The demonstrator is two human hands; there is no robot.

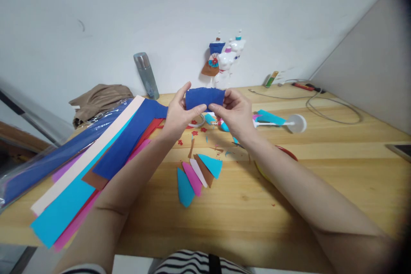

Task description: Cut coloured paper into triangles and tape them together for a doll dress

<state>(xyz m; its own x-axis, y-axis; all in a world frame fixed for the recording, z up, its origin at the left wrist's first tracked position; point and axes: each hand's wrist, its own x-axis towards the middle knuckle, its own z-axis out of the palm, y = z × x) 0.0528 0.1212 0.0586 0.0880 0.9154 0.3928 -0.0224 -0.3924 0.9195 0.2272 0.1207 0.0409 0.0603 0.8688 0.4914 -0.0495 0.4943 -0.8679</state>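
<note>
A dark blue piece of crepe-like paper is held up over the middle of the table, stretched between both hands. My left hand grips its left end, thumb along the lower edge. At the right end, my right hand pinches it between thumb and fingers. Below the hands lie cut pieces fanned out on the wood: blue, brown, pale pink, magenta and another blue piece. Small red flower shapes and scraps are scattered behind them.
Long coloured paper strips spread across the left. Behind them are a brown cloth and a flask. Small white dress forms stand at the back. A white round-based stand lies right, before a grey cable.
</note>
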